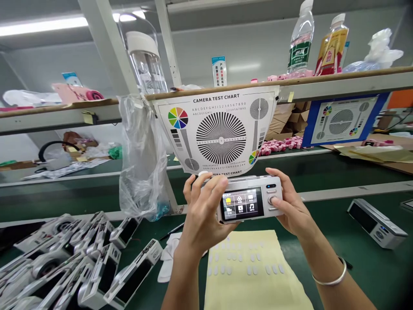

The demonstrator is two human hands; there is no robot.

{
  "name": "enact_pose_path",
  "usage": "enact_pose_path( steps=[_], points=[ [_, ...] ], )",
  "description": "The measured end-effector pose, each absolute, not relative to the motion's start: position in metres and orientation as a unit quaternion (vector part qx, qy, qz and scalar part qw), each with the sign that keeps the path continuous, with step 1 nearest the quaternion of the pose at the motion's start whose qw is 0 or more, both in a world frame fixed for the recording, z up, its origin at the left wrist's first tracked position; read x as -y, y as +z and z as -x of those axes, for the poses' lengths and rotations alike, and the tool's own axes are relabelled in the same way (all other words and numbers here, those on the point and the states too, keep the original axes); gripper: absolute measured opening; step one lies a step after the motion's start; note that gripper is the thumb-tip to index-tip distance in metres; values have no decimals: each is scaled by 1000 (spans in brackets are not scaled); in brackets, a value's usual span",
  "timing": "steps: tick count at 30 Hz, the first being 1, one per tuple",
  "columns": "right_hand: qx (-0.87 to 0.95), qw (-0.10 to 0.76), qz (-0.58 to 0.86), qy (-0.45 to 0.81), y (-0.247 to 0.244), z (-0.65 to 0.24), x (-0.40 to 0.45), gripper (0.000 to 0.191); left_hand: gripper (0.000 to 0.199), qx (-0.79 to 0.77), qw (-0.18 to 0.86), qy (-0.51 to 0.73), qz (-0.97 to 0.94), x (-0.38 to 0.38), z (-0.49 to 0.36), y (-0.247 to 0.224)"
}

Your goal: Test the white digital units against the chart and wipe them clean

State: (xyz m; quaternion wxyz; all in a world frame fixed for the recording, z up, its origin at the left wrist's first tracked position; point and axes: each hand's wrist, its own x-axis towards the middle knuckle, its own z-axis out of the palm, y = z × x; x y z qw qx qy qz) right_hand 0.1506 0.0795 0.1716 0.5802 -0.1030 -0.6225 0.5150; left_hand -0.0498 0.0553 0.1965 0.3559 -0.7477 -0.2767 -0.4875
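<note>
as both hands (204, 211) hold a silver camera (250, 199), its front hidden

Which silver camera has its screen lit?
The camera between the left hand and right hand: its screen shows menu icons; those on the green bench are dark.

Passage over green bench mat (325, 275) right of the yellow sheet (251, 288); stacked cameras (97, 271) blocking the left.

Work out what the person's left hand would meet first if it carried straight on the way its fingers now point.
Beyond the silver digital camera that the left hand grips, the first thing in line looks to be the hanging camera test chart, though depth is hard to judge from this view.
</note>
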Motion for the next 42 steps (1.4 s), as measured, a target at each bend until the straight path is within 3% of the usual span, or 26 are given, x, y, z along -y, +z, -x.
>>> enact_pose_path(
  steps=[5, 12, 18, 24, 29, 37, 42],
  points=[
    [615, 625, 128, 464, 171, -140, -70, 33, 97, 258, 348, -494, 754, -59, 51, 195],
    [622, 672, 146, 373, 168, -136, -64, 24, 60, 315, 272, -452, 789, -50, 46, 197],
    [642, 705, 180, 242, 167, -137, -60, 26, 62, 331, 273, -458, 778, -43, 40, 197],
    [601, 708, 160, 336, 174, -134, -38, 21, 67, 277, 289, -498, 769, -33, 39, 195],
    [627, 693, 130, 332, 175, -138, -16, 20, 67, 250, 329, -505, 758, -9, 45, 197],
    [695, 603, 26, 391, 188, -150, 53, 23, 60, 245, 405, -469, 745, 82, 52, 215],
    [722, 585, -21, 370, 188, -156, 102, 38, 60, 240, 428, -457, 742, 146, 48, 220]
  ],
)
